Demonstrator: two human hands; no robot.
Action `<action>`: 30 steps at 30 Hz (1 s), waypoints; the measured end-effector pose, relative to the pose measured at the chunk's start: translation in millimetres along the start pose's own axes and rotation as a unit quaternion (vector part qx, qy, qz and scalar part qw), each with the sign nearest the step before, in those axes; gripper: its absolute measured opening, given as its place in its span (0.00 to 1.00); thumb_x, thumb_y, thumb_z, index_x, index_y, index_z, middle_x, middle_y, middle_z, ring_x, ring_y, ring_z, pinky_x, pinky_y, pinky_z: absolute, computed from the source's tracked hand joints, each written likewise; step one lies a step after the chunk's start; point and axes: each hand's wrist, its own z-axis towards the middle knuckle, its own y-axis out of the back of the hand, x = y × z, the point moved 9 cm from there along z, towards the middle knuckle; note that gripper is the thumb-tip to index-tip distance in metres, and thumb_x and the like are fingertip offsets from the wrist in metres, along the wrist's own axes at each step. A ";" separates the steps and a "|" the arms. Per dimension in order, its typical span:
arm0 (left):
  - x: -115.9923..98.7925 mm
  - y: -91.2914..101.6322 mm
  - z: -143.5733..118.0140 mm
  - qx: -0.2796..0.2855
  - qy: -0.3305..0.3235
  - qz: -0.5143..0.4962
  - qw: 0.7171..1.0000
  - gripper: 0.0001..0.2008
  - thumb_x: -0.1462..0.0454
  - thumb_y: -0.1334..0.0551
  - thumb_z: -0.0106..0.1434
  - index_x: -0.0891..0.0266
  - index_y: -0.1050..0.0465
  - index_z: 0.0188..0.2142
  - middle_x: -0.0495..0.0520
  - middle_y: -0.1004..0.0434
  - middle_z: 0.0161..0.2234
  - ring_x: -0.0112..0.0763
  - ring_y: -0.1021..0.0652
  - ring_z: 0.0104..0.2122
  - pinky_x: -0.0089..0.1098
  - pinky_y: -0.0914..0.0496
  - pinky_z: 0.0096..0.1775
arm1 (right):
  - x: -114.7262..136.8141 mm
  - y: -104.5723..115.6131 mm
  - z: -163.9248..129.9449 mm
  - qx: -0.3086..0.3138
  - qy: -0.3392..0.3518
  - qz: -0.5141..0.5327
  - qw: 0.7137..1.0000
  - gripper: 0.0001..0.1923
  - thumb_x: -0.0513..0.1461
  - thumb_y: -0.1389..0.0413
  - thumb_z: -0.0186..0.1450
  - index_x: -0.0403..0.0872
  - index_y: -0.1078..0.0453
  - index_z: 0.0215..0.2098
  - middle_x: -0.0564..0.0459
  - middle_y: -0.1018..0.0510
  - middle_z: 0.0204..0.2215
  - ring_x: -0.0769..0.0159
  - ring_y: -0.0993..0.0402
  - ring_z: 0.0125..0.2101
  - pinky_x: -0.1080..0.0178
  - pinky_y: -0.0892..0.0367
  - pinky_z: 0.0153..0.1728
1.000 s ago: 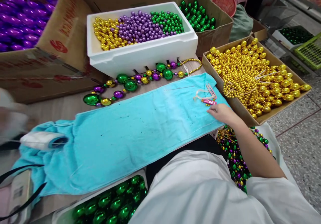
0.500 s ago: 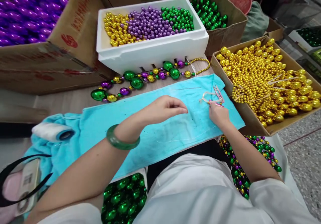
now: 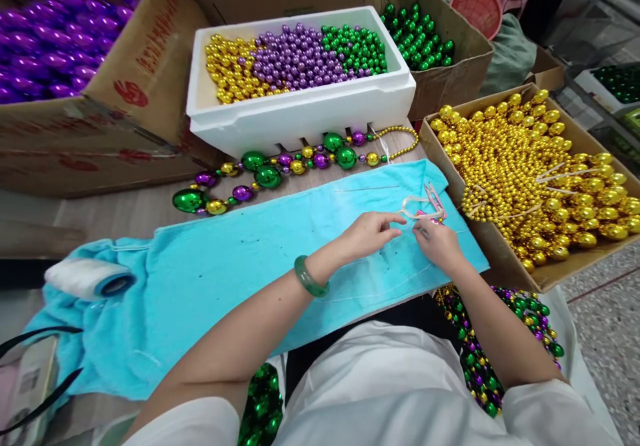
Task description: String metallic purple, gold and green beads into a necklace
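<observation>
My left hand (image 3: 375, 234) reaches over the turquoise towel (image 3: 240, 266), thumb and fingers apart with no object visible between them. Close to its fingertips, my right hand (image 3: 439, 245) is closed in a pinch; what it holds is too small to make out. A fine pale thread (image 3: 400, 287) curves across the towel towards my right hand. Just beyond that hand lie pink scissors (image 3: 436, 201), partly hidden, and a loop of cream-coloured band (image 3: 413, 207). A long thin needle (image 3: 367, 189) rests near the towel's far edge.
A bead necklace (image 3: 268, 177) lies behind the towel, before a white foam box (image 3: 300, 109) of gold, purple and green beads. Cardboard boxes hold purple beads (image 3: 55, 43), green beads (image 3: 417, 36) and gold bead strands (image 3: 510, 159). A thread spool (image 3: 85, 278) sits at left.
My left hand has moved right, close to my right hand, and its fingers have spread. My right hand has drawn slightly back from the scissors, its fingers still pinched. The view has shifted slightly.
</observation>
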 end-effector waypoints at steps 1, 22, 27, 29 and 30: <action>-0.5 -3.2 2.8 -0.002 -0.008 -0.004 1.000 0.21 0.62 0.43 0.62 0.62 0.28 0.54 0.45 0.32 0.22 0.23 0.36 0.22 0.25 0.41 0.28 | 2.9 2.6 -1.9 -0.007 0.017 0.024 1.000 0.14 0.44 0.52 0.68 0.52 0.27 0.44 0.51 0.19 0.36 0.61 0.24 0.36 0.66 0.39 0.32; -18.6 29.6 -10.9 -0.061 0.009 -0.087 0.994 0.11 0.58 0.37 0.57 0.63 0.23 0.27 0.51 0.25 0.25 0.25 0.31 0.25 0.25 0.38 0.27 | 3.3 26.4 -11.2 -0.104 0.105 0.143 0.979 0.16 0.42 0.54 0.70 0.50 0.25 0.44 0.50 0.18 0.41 0.64 0.23 0.40 0.66 0.35 0.42; -16.8 67.1 -37.4 -0.145 0.040 -0.167 0.974 0.08 0.58 0.34 0.52 0.61 0.23 0.24 0.50 0.28 0.22 0.22 0.36 0.20 0.24 0.40 0.21 | -3.8 25.9 -10.1 -0.110 0.092 0.120 0.982 0.18 0.42 0.55 0.71 0.50 0.27 0.50 0.49 0.19 0.43 0.63 0.23 0.41 0.66 0.34 0.41; -7.7 78.0 -46.1 -0.182 0.048 -0.201 0.961 0.07 0.59 0.33 0.51 0.61 0.23 0.24 0.51 0.27 0.24 0.22 0.35 0.19 0.25 0.40 0.21 | -4.0 22.3 -13.0 -0.116 0.093 0.117 0.982 0.19 0.42 0.55 0.70 0.48 0.30 0.55 0.48 0.19 0.38 0.63 0.23 0.37 0.65 0.34 0.39; -1.8 81.8 -49.5 -0.196 0.055 -0.219 0.954 0.07 0.60 0.33 0.51 0.61 0.23 0.24 0.51 0.27 0.24 0.22 0.35 0.19 0.24 0.40 0.21 | -4.7 21.2 -15.3 -0.125 0.094 0.120 0.980 0.20 0.42 0.55 0.70 0.47 0.33 0.57 0.48 0.19 0.35 0.63 0.24 0.35 0.64 0.34 0.38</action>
